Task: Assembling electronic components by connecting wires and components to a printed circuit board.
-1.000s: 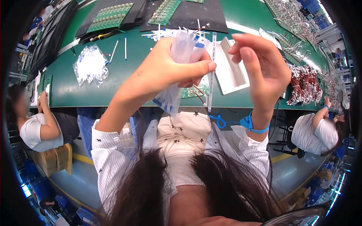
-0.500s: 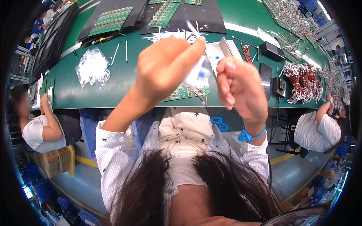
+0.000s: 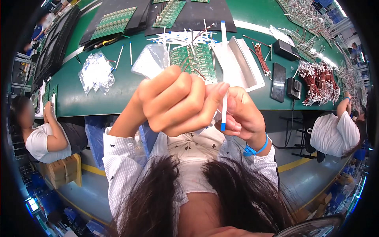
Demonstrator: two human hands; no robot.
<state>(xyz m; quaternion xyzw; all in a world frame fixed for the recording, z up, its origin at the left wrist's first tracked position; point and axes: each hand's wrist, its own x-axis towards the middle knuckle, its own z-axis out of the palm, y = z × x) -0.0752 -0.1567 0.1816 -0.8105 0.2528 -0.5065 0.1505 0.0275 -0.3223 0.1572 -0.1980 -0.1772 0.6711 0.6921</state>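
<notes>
A white flat ribbon cable (image 3: 224,51) with blue ends stands upright between my hands, over the table's front edge. My left hand (image 3: 173,100) is closed in a fist around a clear plastic bag (image 3: 152,59), which sticks out beyond the knuckles and below the fingers. The left thumb tip touches the ribbon cable. My right hand (image 3: 246,114) has its fingers curled at the cable's lower part, seemingly pinching it; the exact contact is partly hidden. Beyond the hands lies a green circuit board (image 3: 203,59) with brown wires. More white ribbon cables (image 3: 177,38) are heaped behind it.
A white metal tray (image 3: 258,84), a bundle of brown wires (image 3: 260,61), a phone (image 3: 278,82) and a black box (image 3: 294,87) lie to the right. Bagged white parts (image 3: 96,73) lie left. Co-workers sit at both sides.
Both hands have drawn back toward me and come together. The ribbon cable now stands clearly between them, and the plastic bag now shows left of my left fist, uncovering the circuit board.
</notes>
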